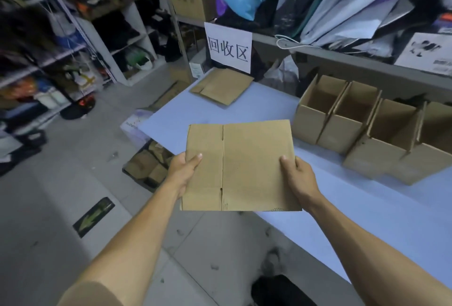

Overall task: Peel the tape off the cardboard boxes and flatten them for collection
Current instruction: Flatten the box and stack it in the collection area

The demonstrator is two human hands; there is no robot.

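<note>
Head view: both hands are up on a flattened cardboard box [241,166], held level in the air over the near edge of the pale table [342,220]. The left hand [184,171] pinches the box's left edge — thumb lying on top, fingers tucked out of sight beneath. The right hand [297,176] grips the right edge the same way, thumb on the top face. The box is folded flat, its flap slits showing along one crease. Farther along the table, by a white paper sign [228,46] with printed characters, lies a second flattened box [222,85]. To the right stands a row of open boxes [367,129], upright and touching one another — flaps raised. More cardboard sits on the floor beside the table [146,166].
</note>
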